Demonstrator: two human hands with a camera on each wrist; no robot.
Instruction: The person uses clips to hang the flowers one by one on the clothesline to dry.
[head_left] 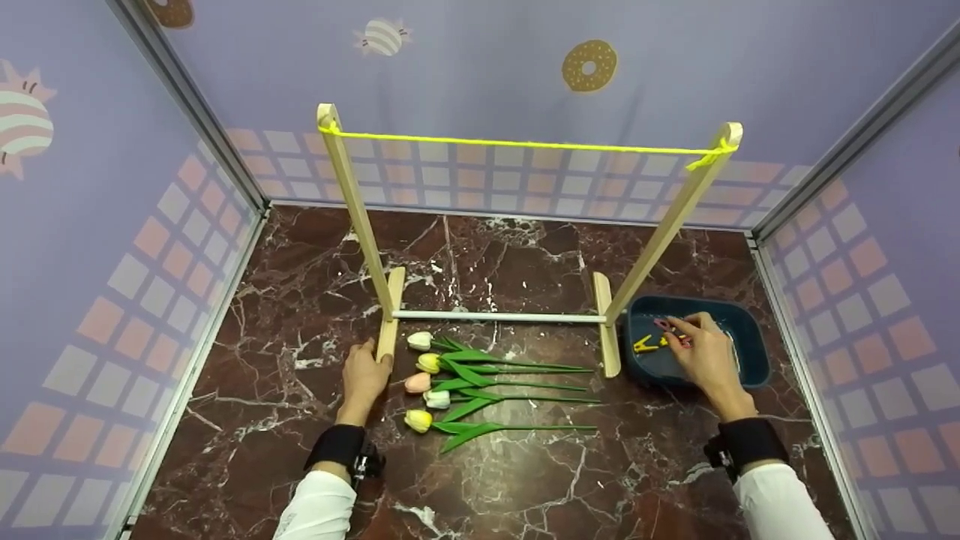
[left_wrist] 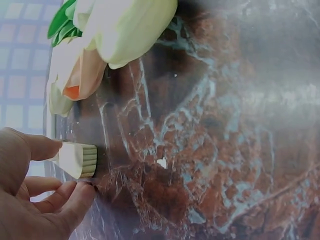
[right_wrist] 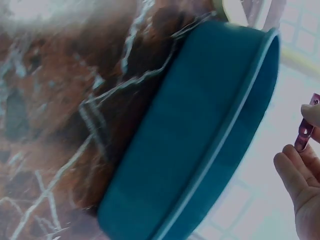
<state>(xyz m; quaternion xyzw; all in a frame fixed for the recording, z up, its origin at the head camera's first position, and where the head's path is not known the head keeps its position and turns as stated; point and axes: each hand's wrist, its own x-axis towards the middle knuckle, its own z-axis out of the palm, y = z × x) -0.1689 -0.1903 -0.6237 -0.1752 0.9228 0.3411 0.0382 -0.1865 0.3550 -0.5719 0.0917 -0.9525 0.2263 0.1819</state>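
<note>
While the right hand point(head_left: 709, 356) pinches a slim pink clip point(right_wrist: 307, 120) above the dark-teal rounded plastic tub point(right_wrist: 175, 130), left hand point(head_left: 366, 371) grips the pale wooden stand foot point(head_left: 388, 337); slack pinch could drop the clip.

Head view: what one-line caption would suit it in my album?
Left hand holding a wooden stand's foot, right hand pinching a pink clip over a teal tub, five tulips between them.

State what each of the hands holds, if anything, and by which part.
The left hand grips a pale wooden stand foot by its near end; the right hand pinches a small pink clip, but which end cannot be told.
</note>
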